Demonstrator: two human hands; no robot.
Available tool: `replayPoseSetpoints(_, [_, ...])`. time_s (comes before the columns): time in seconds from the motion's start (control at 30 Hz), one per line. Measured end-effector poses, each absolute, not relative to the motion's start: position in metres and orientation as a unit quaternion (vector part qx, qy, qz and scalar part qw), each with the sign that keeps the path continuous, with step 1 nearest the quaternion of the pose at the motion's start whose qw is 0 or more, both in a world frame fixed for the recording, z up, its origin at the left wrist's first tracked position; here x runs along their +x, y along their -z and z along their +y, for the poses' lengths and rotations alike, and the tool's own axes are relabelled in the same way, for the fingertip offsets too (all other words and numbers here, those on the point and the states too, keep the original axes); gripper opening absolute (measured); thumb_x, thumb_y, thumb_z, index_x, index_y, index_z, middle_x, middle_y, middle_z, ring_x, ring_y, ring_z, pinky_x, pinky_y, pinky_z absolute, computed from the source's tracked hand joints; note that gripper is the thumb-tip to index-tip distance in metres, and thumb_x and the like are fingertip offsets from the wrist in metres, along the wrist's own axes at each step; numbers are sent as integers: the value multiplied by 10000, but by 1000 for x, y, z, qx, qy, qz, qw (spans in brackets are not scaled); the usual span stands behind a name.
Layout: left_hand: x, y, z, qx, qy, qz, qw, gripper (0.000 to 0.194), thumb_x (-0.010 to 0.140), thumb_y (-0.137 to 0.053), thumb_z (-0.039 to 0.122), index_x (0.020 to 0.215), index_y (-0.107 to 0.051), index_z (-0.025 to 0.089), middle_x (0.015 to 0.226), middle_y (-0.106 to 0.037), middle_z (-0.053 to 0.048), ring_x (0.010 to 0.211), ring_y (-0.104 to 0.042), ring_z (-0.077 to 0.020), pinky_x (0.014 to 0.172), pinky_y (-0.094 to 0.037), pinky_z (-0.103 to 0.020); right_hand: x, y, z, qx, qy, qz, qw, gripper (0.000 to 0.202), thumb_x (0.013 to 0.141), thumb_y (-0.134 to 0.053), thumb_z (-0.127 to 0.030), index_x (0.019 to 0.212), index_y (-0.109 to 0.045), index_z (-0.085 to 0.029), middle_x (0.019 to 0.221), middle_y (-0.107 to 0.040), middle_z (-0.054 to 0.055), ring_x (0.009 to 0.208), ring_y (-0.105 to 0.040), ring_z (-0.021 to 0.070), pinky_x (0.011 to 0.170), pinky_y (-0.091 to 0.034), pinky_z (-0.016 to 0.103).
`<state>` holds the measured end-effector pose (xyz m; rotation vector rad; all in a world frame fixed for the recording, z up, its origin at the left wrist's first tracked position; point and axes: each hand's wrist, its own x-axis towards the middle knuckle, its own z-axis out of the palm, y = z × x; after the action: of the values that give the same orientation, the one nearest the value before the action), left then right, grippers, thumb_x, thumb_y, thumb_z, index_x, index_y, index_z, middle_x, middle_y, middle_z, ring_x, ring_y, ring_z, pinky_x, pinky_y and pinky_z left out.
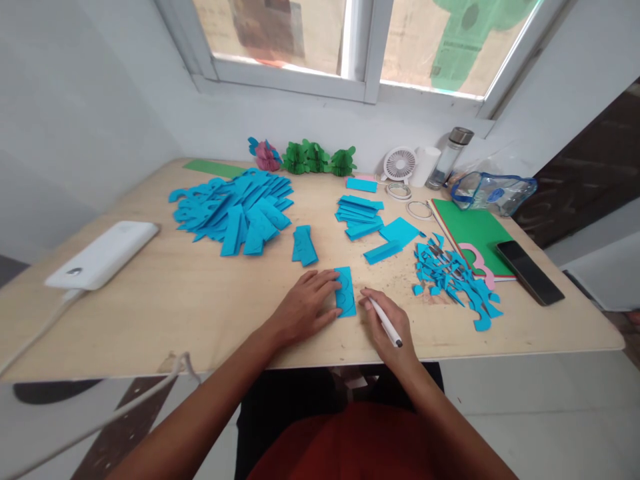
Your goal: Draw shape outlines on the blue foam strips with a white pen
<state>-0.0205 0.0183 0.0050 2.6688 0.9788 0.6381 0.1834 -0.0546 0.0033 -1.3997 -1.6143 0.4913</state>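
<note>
Right hand (387, 323) grips pen (386, 322) | left hand (305, 303) flattens blue strip (345, 291)

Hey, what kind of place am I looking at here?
Probably a home craft corner: a wooden table under a window, piles of cut blue paper, paper scraps, and a small desk fan.

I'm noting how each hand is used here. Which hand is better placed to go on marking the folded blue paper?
Right, probably: the right hand already holds the white pen with its tip beside the folded blue paper, while the left hand lies flat, pinning that paper down.
</note>
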Motion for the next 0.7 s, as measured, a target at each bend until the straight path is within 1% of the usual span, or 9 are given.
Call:
replayPoseSetpoints(0.3, [-20, -5, 17, 908, -215, 342, 112, 370, 886, -562, 337, 1220, -569, 176, 1353, -584, -154, 1279, -521, -300, 1069, -411, -499, 184, -1, -54, -561, -182, -667, 456, 268, 961, -465, -260, 1130, -672, -253, 1057, -750, 58, 979, -711, 214, 861, -581, 361])
replayPoseSetpoints(0.43, [-20, -5, 17, 909, -217, 339, 110, 373, 889, -557, 334, 1225, -564, 174, 1356, -581, -154, 1287, -516, -301, 1072, -413, -497, 182, -3, -53, -553, -146, -690, 443, 283, 968, -452, -231, 1166, -654, -245, 1091, -738, 68, 1019, -692, 220, 908, -560, 372])
replayPoseSetpoints(0.5, [-20, -5, 17, 909, -217, 338, 110, 367, 894, -551, 334, 1222, -564, 170, 1357, -580, -157, 1293, -511, -303, 1075, -408, -501, 181, -4, -52, -548, -120, -712, 423, 299, 969, -442, -211, 1185, -648, -226, 1078, -737, 83, 1003, -686, 231, 909, -552, 385])
replayPoseSetpoints(0.63, [-20, -4, 18, 910, -219, 334, 109, 361, 899, -543, 334, 1214, -565, 159, 1355, -580, -168, 1294, -511, -307, 1074, -407, -513, 179, -3, -51, -547, -88, -749, 363, 327, 970, -435, -184, 1223, -638, -222, 1003, -743, 81, 889, -664, 237, 824, -545, 387])
replayPoseSetpoints(0.7, [-20, -4, 18, 910, -222, 333, 108, 366, 900, -539, 334, 1214, -563, 148, 1348, -583, -178, 1291, -513, -311, 1072, -408, -519, 179, -1, -50, -548, -82, -756, 348, 329, 971, -439, -180, 1230, -637, -221, 1003, -743, 82, 871, -647, 243, 802, -536, 391])
